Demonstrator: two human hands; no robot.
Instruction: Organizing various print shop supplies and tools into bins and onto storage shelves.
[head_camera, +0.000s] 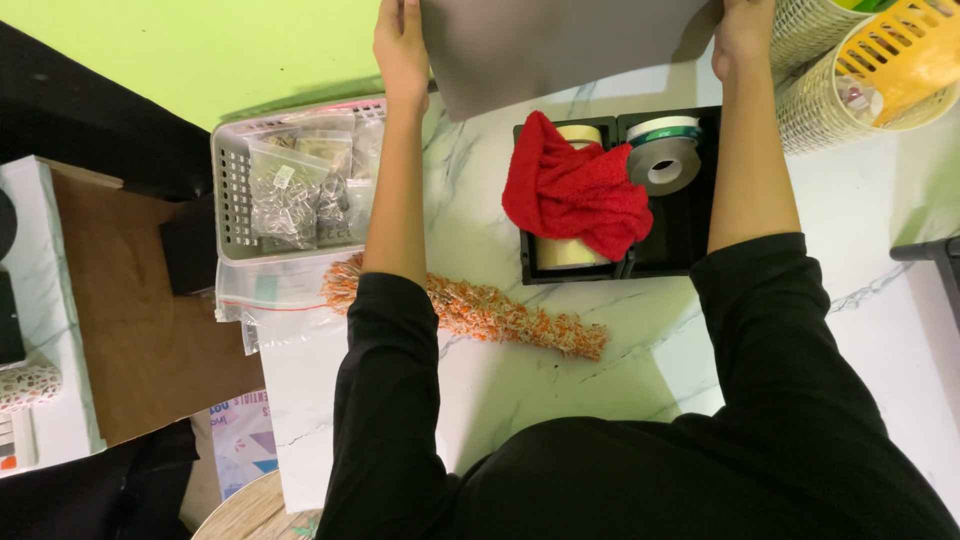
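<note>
Your left hand (401, 45) and right hand (741, 35) each grip an opposite side edge of the grey sheet (540, 45), which spans the gap between them at the far side of the marble-patterned surface (560, 400). Just nearer to you than the sheet sits a black tray (690, 230) holding a red cloth (575, 190) and tape rolls (665, 155). An orange-and-white bristly strip (500, 312) lies under your left forearm, beside a white basket (232, 200) of small bags.

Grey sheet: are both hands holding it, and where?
Yes. The left hand grips the grey sheet at its left edge, and the right hand grips its right edge, above the table.
</note>
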